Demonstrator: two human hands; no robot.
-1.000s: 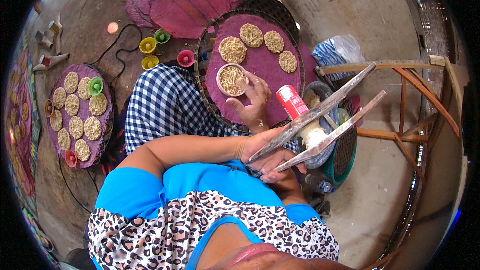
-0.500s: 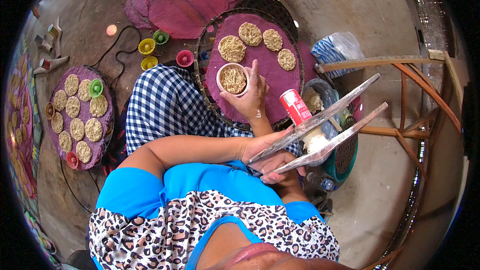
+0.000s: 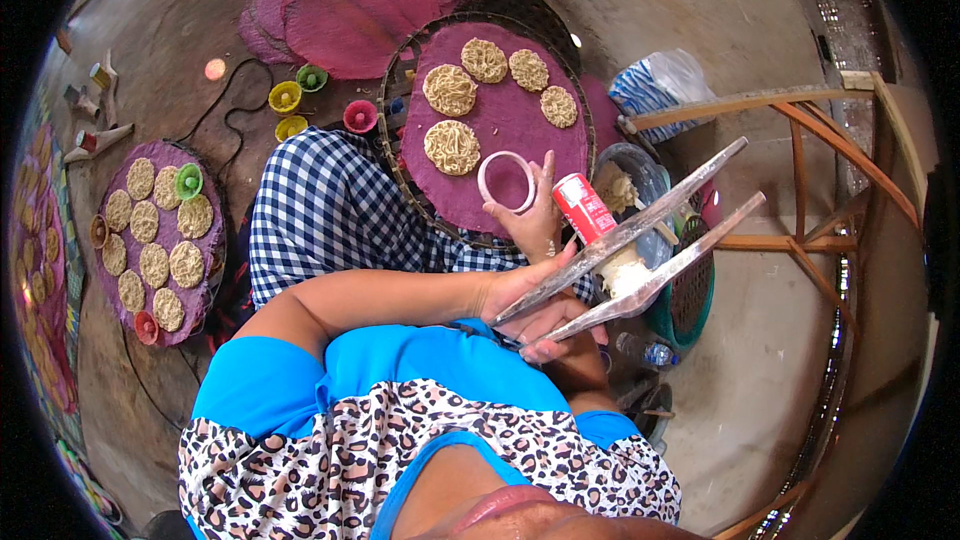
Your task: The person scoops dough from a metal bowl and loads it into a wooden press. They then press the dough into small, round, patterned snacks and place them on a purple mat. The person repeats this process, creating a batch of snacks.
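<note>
My right hand grips a pink ring between thumb and fingers, its index finger stretched out. The ring is over the purple mat on the round woven tray, and bare mat shows through it. Just left of it lies a round noodle cake; several more form an arc along the tray's far side. My left hand is closed around the near ends of a two-armed lever press. A red can sits by its upper arm, with pale dough between the arms.
A grey basin with dough stands beyond the press, beside a green-rimmed basket. Wooden framing stands at the right. Another tray of noodle cakes lies at the left. Coloured cups and purple sheets are on the floor.
My right hand has lifted the ring off the noodle cake and moved it to the right and nearer. The cake now lies bare on the mat. My left hand keeps its grip on the press.
</note>
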